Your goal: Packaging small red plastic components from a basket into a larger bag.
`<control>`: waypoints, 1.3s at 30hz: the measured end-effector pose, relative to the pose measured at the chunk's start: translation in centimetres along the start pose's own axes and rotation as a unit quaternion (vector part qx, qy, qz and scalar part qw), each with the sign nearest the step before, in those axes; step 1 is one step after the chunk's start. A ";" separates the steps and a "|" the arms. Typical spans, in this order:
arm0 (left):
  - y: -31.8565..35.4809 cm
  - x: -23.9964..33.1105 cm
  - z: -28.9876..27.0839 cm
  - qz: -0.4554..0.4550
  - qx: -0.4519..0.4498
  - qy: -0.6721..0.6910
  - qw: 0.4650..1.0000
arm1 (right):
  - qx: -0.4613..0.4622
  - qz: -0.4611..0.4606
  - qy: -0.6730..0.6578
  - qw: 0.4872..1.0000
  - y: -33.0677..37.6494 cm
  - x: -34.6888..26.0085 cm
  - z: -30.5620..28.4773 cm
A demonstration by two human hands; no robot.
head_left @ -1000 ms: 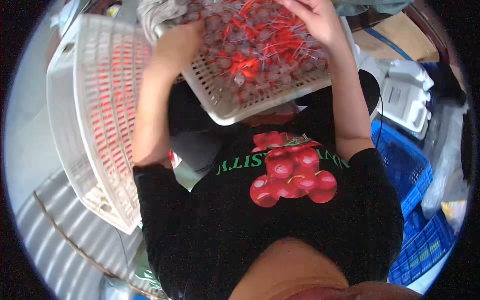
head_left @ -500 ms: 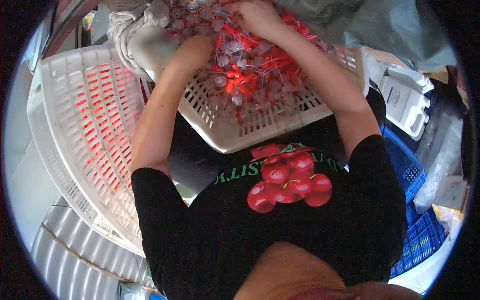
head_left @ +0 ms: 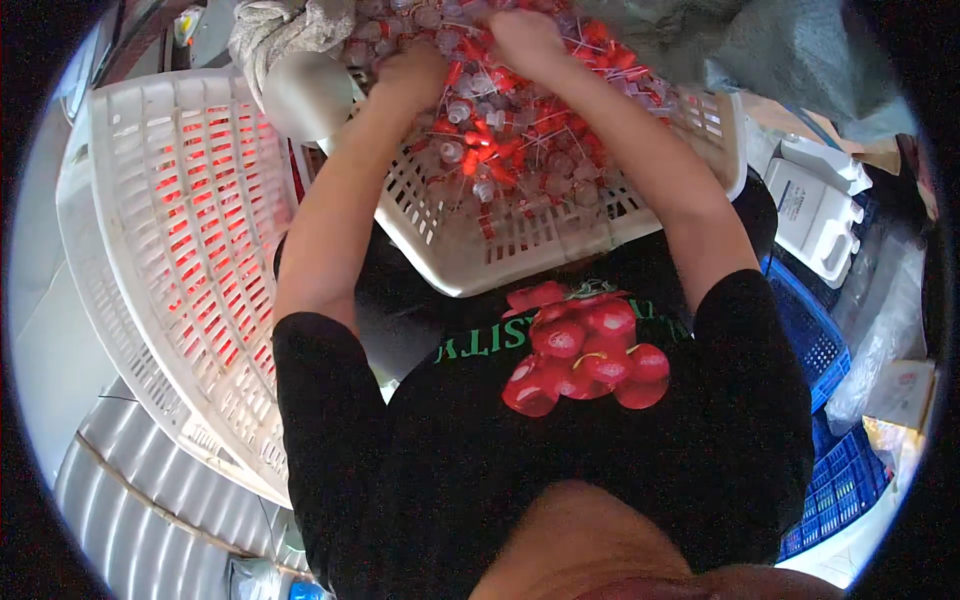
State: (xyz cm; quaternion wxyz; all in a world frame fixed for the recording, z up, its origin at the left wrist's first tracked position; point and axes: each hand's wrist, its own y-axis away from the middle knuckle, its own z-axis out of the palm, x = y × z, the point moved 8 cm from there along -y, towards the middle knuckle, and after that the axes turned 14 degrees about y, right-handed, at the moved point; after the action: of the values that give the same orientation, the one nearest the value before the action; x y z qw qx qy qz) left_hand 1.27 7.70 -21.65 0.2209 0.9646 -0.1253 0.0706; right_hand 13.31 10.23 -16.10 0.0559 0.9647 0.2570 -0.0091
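Observation:
A white slotted plastic basket (head_left: 462, 285) stands against my front, heaped with small clear and red plastic pieces (head_left: 488, 150), some with thin white stems. My left hand (head_left: 415, 75) reaches into the heap on its left side; its fingers are in shadow and hidden behind the hand. Farther right, my right hand (head_left: 528, 45) is over the far part of the heap with its fingers curled in. Whatever those fingers hold is hidden.
At left a large white slotted basket (head_left: 112, 160) shows red through its slots. A pale cloth (head_left: 290, 35) hangs by the heap. Rightward are a grey-green sheet (head_left: 800, 70), a white jug (head_left: 812, 215), blue crates (head_left: 840, 495) and clear plastic wrap (head_left: 870, 335). Corrugated sheeting (head_left: 130, 500) lies lower left.
My left hand has moved farther away and a little right, deeper over the heap. My right hand has shifted slightly right and nearer, its fingers now more curled.

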 end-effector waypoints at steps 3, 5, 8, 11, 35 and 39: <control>1.2 1.1 0.5 0.013 0.050 -0.015 0.999 | 0.027 0.028 -0.010 0.999 0.7 1.7 -0.1; 1.9 2.0 0.0 0.017 0.077 -0.023 0.997 | 0.036 0.036 -0.015 0.999 1.2 2.1 -0.5; 2.6 2.2 -0.1 -0.030 0.048 -0.086 0.995 | 0.082 0.042 -0.059 0.994 2.2 1.7 -2.4; 4.5 6.6 -2.1 0.067 -0.022 -0.082 0.994 | 0.090 0.043 -0.082 0.992 2.8 1.4 -3.0; 10.4 5.7 -13.3 0.040 0.028 0.498 0.866 | 0.138 -0.061 -0.546 0.824 5.0 1.6 -11.3; 10.2 2.6 -15.3 0.051 0.164 0.755 0.633 | -0.010 -0.014 -0.717 0.697 7.5 -0.6 -11.8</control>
State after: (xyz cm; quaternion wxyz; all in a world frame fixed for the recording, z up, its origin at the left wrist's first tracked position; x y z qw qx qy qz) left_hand -0.21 5.06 -3.38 0.0727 0.5873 0.0494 0.8046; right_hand 16.43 4.79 -3.53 0.2329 0.6619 0.1525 -0.6959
